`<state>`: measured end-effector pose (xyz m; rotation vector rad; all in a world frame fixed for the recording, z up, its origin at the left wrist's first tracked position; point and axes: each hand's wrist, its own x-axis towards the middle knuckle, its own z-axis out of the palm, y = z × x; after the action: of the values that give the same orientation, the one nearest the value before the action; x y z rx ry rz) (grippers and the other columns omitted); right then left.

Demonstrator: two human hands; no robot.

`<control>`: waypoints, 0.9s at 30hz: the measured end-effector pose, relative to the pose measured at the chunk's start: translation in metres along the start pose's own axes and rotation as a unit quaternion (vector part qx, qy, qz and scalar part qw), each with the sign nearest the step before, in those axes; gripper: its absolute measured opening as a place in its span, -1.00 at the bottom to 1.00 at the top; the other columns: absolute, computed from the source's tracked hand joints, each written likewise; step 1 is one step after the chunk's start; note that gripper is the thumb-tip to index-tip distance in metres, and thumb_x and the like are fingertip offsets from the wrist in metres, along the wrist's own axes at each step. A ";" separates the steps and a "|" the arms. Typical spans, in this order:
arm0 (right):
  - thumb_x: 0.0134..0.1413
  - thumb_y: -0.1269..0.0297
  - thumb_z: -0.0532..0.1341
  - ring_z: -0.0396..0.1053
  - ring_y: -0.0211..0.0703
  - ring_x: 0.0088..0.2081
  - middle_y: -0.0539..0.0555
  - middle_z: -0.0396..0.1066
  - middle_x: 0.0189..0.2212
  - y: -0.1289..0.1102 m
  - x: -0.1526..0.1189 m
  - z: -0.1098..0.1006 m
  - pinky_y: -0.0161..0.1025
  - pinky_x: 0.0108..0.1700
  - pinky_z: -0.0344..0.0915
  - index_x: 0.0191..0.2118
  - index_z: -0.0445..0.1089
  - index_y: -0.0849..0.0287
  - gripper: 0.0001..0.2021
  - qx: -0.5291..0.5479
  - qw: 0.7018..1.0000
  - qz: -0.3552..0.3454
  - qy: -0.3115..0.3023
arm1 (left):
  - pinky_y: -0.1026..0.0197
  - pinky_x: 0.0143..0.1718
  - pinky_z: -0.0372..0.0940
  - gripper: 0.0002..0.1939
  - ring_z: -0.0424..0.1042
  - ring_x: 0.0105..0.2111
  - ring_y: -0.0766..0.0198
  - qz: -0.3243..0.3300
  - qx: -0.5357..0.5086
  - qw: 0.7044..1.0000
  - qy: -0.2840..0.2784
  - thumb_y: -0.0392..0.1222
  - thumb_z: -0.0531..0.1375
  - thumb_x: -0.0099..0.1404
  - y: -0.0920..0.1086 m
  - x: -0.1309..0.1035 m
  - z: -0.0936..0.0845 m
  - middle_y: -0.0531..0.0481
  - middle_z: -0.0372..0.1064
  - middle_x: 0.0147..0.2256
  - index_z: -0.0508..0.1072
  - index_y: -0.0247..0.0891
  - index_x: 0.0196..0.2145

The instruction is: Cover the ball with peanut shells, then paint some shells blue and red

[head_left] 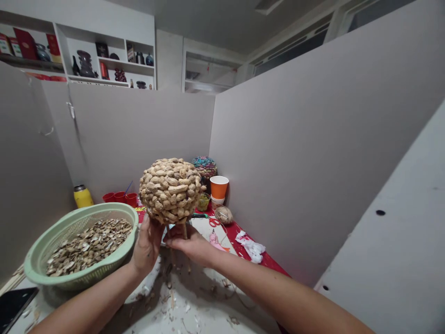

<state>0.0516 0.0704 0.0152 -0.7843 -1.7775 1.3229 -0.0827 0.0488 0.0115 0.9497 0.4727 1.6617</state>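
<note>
A round ball covered in whole peanuts point(172, 190) is held up over the worktop, with thin stick-like legs point(185, 230) beneath it. My left hand point(148, 243) supports its lower left side, fingers closed against it and partly hidden. Under the ball, my right hand point(186, 243) grips around the legs. Just left of my left hand sits a green plastic basket point(34, 260) holding many shell pieces point(90, 243). A pink glue gun point(214, 239) lies to the right of my right hand.
Behind are red cups point(119, 197), a yellow bottle point(82, 197), an orange paper cup point(219, 188), a twine ball point(223, 215), red-handled scissors point(213, 222) and a colourful ball point(205, 166). Crumpled tissue point(251, 246) lies right, a phone point(15, 306) left. Grey partitions point(313, 139) enclose the table; scraps litter it.
</note>
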 end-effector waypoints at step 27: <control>-0.13 0.33 0.25 0.36 -0.10 -0.30 -0.01 0.46 -0.40 0.006 0.011 -0.002 -0.21 -0.23 0.33 -0.33 0.48 0.22 -0.83 -0.117 0.992 -0.041 -0.027 | -0.02 0.09 0.28 -0.56 0.47 0.01 -0.11 -0.086 0.233 0.969 -0.015 -0.09 0.45 0.03 0.006 0.004 0.002 -0.19 0.59 -0.08 0.59 -0.28 -0.12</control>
<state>0.0482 0.0821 0.0118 -0.7983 -2.0113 1.1029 -0.0852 0.0509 0.0181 1.2335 0.9249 1.4011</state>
